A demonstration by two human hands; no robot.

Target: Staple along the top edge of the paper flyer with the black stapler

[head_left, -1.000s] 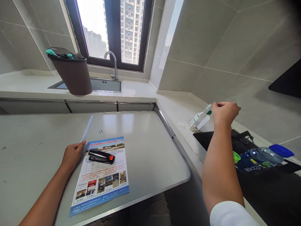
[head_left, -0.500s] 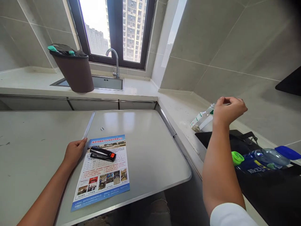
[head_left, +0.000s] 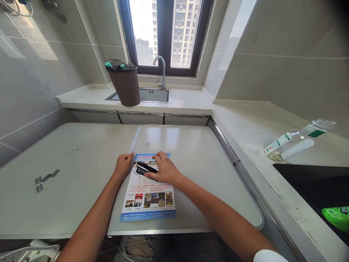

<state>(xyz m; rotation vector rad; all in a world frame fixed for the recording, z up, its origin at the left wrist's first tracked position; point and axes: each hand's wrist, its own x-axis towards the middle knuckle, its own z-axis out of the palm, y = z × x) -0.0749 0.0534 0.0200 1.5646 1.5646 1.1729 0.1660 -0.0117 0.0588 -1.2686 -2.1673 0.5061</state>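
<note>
A printed flyer [head_left: 148,189] with blue borders and small photos lies on the pale table. On its upper half rests a black stapler [head_left: 146,167]. My right hand [head_left: 165,169] is around the stapler's right end, thumb on the near side and fingers on the far side, hiding that end. At the flyer's upper left edge, my left hand [head_left: 124,165] is closed with its thumb against the paper edge; its curled fingers are partly hidden.
Small staple strips [head_left: 147,144] lie beyond the flyer, and several grey strip pieces [head_left: 47,177] at the left. A brown bin [head_left: 125,85] stands before the sink [head_left: 155,95]. A clear bottle [head_left: 296,140] lies tilted on the right counter, near a green package [head_left: 336,217].
My right hand has come down from above the right counter onto the stapler. My left hand stays at the flyer's edge. The view has turned left.
</note>
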